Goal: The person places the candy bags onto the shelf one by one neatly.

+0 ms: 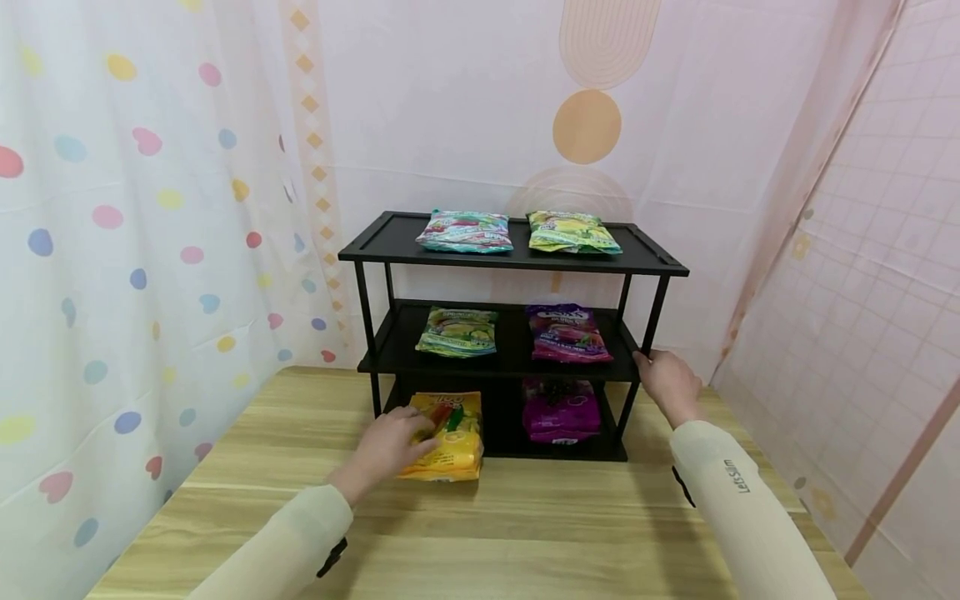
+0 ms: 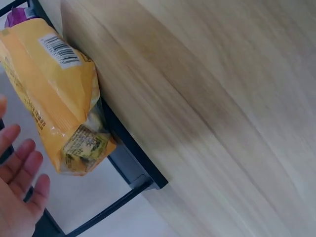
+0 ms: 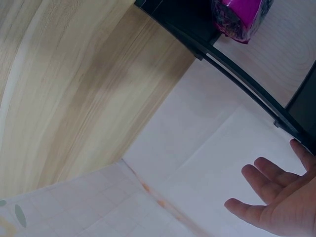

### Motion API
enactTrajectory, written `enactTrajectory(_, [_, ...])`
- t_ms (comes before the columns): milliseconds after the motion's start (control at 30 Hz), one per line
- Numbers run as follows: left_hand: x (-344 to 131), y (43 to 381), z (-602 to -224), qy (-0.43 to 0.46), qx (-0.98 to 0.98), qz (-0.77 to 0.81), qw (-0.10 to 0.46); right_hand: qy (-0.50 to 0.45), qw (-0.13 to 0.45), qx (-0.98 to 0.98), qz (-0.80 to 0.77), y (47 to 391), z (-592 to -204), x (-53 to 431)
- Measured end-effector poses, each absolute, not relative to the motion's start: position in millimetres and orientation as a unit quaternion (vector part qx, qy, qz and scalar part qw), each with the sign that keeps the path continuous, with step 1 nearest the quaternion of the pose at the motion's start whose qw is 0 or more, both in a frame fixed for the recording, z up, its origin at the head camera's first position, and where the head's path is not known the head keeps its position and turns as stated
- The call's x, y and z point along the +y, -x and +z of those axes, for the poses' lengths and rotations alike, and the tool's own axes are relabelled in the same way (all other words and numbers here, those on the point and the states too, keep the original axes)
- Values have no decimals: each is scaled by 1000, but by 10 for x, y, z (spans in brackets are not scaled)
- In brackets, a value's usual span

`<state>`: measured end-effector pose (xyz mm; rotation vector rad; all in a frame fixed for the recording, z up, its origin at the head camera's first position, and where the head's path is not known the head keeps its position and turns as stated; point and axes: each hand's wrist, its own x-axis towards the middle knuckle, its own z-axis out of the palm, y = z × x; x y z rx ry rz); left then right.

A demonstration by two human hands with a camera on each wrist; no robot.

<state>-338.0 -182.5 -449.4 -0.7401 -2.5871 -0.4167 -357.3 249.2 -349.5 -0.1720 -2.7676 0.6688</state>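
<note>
My left hand (image 1: 392, 447) is beside a yellow snack bag (image 1: 459, 442) at the front left of the bottom shelf. Its fingers overlap the bag's left side in the head view. From the left wrist, the loosely extended fingers of the left hand (image 2: 17, 180) appear next to the yellow bag (image 2: 57, 91), whose barcode side shows. At the right end of a black three-tier rack (image 1: 513, 342), my right hand (image 1: 670, 385) touches the post by the middle shelf. In the right wrist view, the right hand (image 3: 284, 195) has its fingers spread, one fingertip at the rack's frame.
A teal-pink bag (image 1: 465, 232) and a yellow-green bag (image 1: 572, 232) lie on the top shelf. The middle shelf holds a green bag (image 1: 457, 332) and a purple bag (image 1: 567, 333). A magenta bag (image 1: 561, 414) sits at bottom right. Patterned curtains (image 1: 450, 108) surround the wooden table (image 1: 495, 533).
</note>
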Motion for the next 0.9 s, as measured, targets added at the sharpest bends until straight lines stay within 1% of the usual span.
enactTrajectory(167, [-1822, 3346, -4509, 321, -919, -110, 200, 60, 147, -959, 235, 3576, -3502, 2492])
enactTrajectory(400, [-1844, 3342, -4546, 358, -918, -55, 160, 60, 143, -960, 233, 3587, -3504, 2498])
enactTrajectory(500, [-1855, 3356, -4564, 369, -913, -43, 170, 60, 144, -960, 231, 3588, -3507, 2502])
enactTrajectory(767, [-1857, 3418, -4610, 422, -878, -29, 224, 57, 150, -959, 233, 3579, -3508, 2500])
enactTrajectory(900, [-1850, 3419, -4615, 430, -869, -22, 244, 61, 149, -959, 233, 3574, -3507, 2489])
